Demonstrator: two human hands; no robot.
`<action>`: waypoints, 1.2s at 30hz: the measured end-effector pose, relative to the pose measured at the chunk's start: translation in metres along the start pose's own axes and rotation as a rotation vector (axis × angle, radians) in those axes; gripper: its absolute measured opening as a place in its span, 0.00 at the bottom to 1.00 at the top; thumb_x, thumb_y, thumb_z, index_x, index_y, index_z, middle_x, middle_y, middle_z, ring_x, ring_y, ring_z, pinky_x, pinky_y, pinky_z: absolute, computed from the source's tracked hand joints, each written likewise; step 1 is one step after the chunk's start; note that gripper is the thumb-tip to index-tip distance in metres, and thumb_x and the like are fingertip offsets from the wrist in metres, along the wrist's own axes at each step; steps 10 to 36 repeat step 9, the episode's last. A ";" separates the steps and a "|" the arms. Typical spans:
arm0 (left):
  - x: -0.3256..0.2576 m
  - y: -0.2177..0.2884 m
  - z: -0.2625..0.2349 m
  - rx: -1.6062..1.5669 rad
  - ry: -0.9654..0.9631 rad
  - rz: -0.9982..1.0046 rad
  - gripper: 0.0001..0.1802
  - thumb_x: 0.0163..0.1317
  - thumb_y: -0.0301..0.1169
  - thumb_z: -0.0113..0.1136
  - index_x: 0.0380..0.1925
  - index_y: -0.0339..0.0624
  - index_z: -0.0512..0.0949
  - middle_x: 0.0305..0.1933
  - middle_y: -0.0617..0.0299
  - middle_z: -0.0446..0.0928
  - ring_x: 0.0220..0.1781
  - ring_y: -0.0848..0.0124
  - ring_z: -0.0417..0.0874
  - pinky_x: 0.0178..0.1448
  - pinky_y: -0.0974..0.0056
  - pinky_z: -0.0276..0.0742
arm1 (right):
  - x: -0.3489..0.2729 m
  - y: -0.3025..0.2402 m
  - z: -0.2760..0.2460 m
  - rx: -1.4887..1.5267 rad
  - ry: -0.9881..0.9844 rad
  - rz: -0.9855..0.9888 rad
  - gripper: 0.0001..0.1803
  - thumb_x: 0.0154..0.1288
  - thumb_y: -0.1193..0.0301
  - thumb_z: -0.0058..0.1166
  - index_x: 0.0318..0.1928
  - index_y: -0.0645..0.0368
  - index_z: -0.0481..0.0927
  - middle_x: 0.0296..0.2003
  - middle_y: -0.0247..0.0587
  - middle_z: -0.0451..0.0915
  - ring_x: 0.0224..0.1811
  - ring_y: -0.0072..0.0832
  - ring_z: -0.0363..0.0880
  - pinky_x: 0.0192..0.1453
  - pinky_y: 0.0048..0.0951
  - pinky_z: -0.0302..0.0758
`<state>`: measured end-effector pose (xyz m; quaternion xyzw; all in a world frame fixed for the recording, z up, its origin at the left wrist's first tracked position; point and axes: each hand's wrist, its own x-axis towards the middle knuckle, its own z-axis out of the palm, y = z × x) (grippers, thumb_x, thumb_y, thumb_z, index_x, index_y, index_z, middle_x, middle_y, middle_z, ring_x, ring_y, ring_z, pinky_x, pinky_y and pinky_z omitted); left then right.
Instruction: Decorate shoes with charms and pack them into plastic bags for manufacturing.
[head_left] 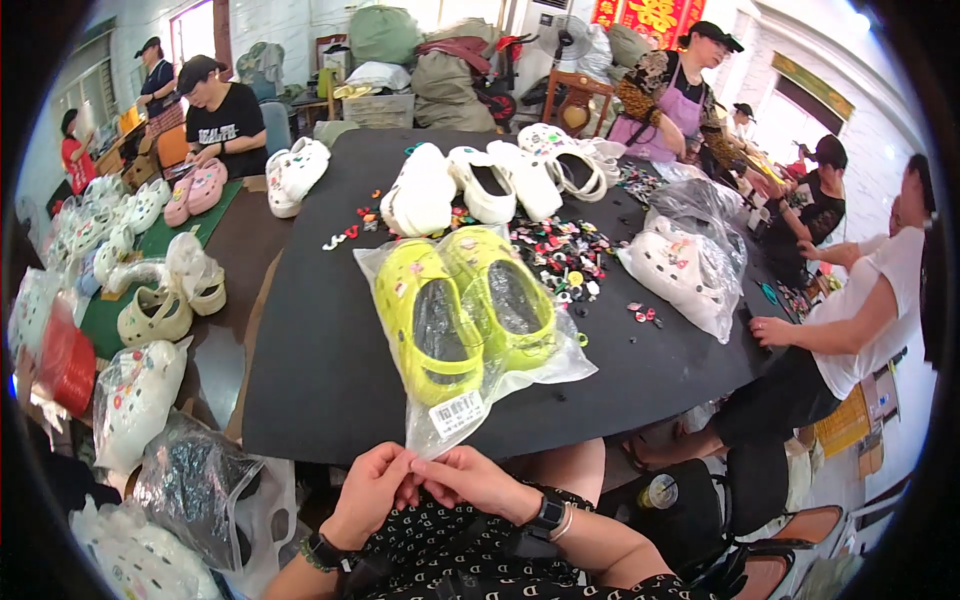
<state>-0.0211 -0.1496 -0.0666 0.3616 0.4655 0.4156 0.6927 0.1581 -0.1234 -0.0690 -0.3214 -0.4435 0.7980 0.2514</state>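
A pair of lime-green clogs [437,345] lies on the black tabletop inside a clear plastic bag [428,432] with a white printed label near its front corner. At the table's near edge, my left hand [372,490] and my right hand [470,482] meet and pinch the bag's gathered end between their fingertips. Both hands are closed, with the thumbs close together. Behind the bagged pair stand several white clogs [420,192]. Small colourful shoe charms [565,255] are scattered beside and behind the green clogs.
A bagged white clog pair [685,265] sits on the table's right side. Bagged clogs [140,400] crowd the left, beside a green-covered table [145,240]. Several people work around the tables; one in a white shirt [870,300] stands close on the right. A drink cup [658,492] stands lower right.
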 end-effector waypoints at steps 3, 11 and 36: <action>-0.002 0.009 0.003 0.003 -0.007 -0.030 0.10 0.73 0.31 0.52 0.32 0.39 0.73 0.20 0.67 0.73 0.19 0.78 0.74 0.21 0.75 0.65 | -0.006 -0.002 -0.008 0.027 0.093 -0.037 0.16 0.75 0.61 0.52 0.35 0.60 0.82 0.19 0.26 0.72 0.18 0.14 0.66 0.22 0.17 0.61; -0.002 0.017 -0.023 0.002 0.056 0.035 0.10 0.71 0.31 0.55 0.30 0.40 0.71 0.17 0.67 0.69 0.17 0.74 0.74 0.21 0.73 0.64 | -0.034 -0.019 -0.070 0.182 0.382 -0.180 0.14 0.72 0.67 0.54 0.30 0.63 0.80 0.14 0.33 0.73 0.12 0.19 0.66 0.18 0.20 0.60; -0.002 0.017 -0.023 0.002 0.056 0.035 0.10 0.71 0.31 0.55 0.30 0.40 0.71 0.17 0.67 0.69 0.17 0.74 0.74 0.21 0.73 0.64 | -0.034 -0.019 -0.070 0.182 0.382 -0.180 0.14 0.72 0.67 0.54 0.30 0.63 0.80 0.14 0.33 0.73 0.12 0.19 0.66 0.18 0.20 0.60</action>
